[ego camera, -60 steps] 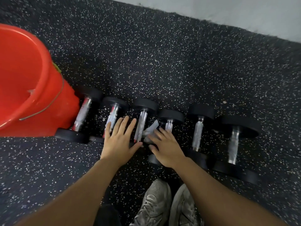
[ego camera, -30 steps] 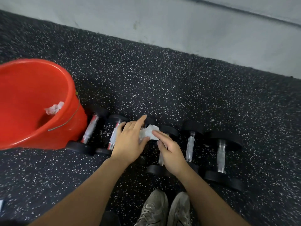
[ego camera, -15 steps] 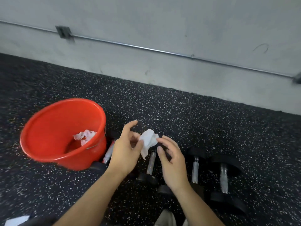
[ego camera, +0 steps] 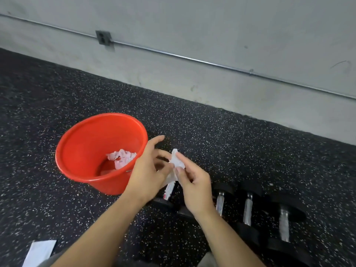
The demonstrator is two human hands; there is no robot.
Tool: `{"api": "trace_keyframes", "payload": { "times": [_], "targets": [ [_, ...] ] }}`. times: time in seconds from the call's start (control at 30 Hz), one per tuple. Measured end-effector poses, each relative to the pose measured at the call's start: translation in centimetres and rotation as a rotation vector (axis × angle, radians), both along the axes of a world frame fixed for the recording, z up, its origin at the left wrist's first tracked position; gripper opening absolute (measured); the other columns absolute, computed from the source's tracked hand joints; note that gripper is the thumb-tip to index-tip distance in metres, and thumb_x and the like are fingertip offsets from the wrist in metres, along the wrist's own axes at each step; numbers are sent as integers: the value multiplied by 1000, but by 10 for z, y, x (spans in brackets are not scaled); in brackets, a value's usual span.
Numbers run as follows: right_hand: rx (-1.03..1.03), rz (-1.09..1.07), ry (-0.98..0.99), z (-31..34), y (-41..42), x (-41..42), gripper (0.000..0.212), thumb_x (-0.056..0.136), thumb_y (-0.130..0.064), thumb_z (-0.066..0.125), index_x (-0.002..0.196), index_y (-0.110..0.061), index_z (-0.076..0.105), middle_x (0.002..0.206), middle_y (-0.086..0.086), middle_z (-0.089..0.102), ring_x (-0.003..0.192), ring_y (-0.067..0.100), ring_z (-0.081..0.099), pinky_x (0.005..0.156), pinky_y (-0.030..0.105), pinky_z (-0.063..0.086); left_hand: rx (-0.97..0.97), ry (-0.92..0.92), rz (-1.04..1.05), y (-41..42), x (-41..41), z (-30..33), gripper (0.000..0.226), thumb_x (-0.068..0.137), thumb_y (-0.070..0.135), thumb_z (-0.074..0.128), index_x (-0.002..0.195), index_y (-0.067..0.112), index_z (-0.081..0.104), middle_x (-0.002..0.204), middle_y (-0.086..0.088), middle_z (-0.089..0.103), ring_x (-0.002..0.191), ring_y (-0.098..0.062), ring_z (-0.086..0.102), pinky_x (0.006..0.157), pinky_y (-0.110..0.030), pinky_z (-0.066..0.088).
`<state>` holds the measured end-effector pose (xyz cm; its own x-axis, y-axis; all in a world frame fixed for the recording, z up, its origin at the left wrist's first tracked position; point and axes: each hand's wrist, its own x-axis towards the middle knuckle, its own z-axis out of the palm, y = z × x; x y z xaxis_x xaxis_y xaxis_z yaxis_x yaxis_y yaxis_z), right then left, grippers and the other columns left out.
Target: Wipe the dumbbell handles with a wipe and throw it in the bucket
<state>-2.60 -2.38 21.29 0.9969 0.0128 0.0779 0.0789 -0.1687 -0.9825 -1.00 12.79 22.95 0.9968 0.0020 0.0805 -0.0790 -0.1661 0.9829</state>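
A small white wipe is held in the air between my two hands, just right of the bucket's rim. My left hand pinches its lower left part with the index finger raised. My right hand grips its right side with thumb and fingers. The red bucket stands on the floor to the left, with crumpled white wipes inside. A row of black dumbbells with chrome handles lies on the floor below and right of my hands; my hands hide the left ones in part.
Black speckled rubber floor runs up to a grey wall with a metal conduit and an outlet box. A white flat packet lies at the bottom left.
Both hands lifted the wipe off the dumbbells and now hold it up beside the bucket. The view tilted upward, showing the wall and the whole bucket.
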Motion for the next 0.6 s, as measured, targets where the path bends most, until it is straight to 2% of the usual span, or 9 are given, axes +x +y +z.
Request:
{"api": "trace_keyframes", "payload": {
  "times": [0.07, 0.13, 0.17, 0.2, 0.27, 0.3, 0.37, 0.47, 0.6],
  "targets": [
    [-28, -14, -14, -4, 6, 8, 32, 98, -10, 64, 124, -28, 67, 109, -16, 76, 93, -4, 68, 83, 27, 56, 34, 3, 39, 8, 10, -8, 80, 87, -1, 76, 148, 35, 38, 110, 7, 70, 94, -16, 70, 88, -31, 56],
    [-91, -11, -31, -10, 11, 18, 21, 96, -12, 66, 108, -29, 67, 86, -11, 75, 63, 0, 56, 62, 34, 51, 32, 25, 57, 12, 22, -19, 83, 86, 2, 79, 149, 37, 38, 112, 9, 71, 99, -12, 68, 90, -29, 55],
    [-113, -9, -29, -14, 14, 23, 18, 96, -12, 66, 103, -28, 69, 81, -9, 73, 59, 2, 53, 59, 35, 49, 32, 32, 58, 13, 29, -25, 82, 86, 3, 78, 150, 36, 37, 110, 9, 73, 98, -11, 69, 90, -28, 54],
    [-120, -12, -27, -20, 16, 29, 16, 95, -11, 67, 102, -25, 72, 84, -10, 73, 63, -1, 56, 59, 29, 49, 41, 37, 60, 14, 36, -32, 81, 87, 4, 78, 150, 34, 38, 105, 8, 75, 96, -11, 70, 90, -28, 54],
    [-99, -47, 3, -32, 19, 42, 18, 94, -8, 68, 105, -18, 76, 106, -14, 74, 85, -7, 66, 71, 13, 49, 69, 57, 85, 16, 46, -49, 76, 88, 5, 77, 149, 31, 40, 94, 6, 77, 88, -11, 71, 87, -30, 54],
    [-84, -73, 23, -39, 21, 49, 20, 93, -7, 69, 108, -19, 76, 113, -13, 72, 93, -4, 68, 78, 13, 51, 72, 78, 107, 18, 49, -58, 74, 88, 5, 77, 147, 31, 41, 90, 5, 76, 85, -12, 71, 86, -32, 55],
    [-36, -126, 85, -55, 24, 61, 25, 93, -10, 71, 112, -25, 73, 108, -9, 75, 96, 5, 71, 85, 24, 56, 38, 133, 148, 21, 55, -76, 71, 86, 3, 78, 143, 31, 45, 86, 2, 75, 82, -16, 71, 87, -36, 56],
    [41, -186, 196, -83, 34, 77, 18, 92, -11, 72, 106, -23, 74, 100, -6, 78, 96, 8, 73, 90, 36, 59, -21, 196, 192, 20, 64, -99, 68, 85, -3, 78, 138, 27, 48, 86, -1, 75, 84, -15, 72, 86, -25, 55],
    [196, -114, 426, -114, 49, 86, 18, 101, -18, 61, 111, -23, 76, 103, -4, 79, 97, 7, 74, 84, 24, 58, -27, 279, 241, 16, 76, -129, 61, 85, -7, 74, 129, 29, 50, 87, -1, 74, 82, -10, 70, 71, -12, 52]
  ]
}}
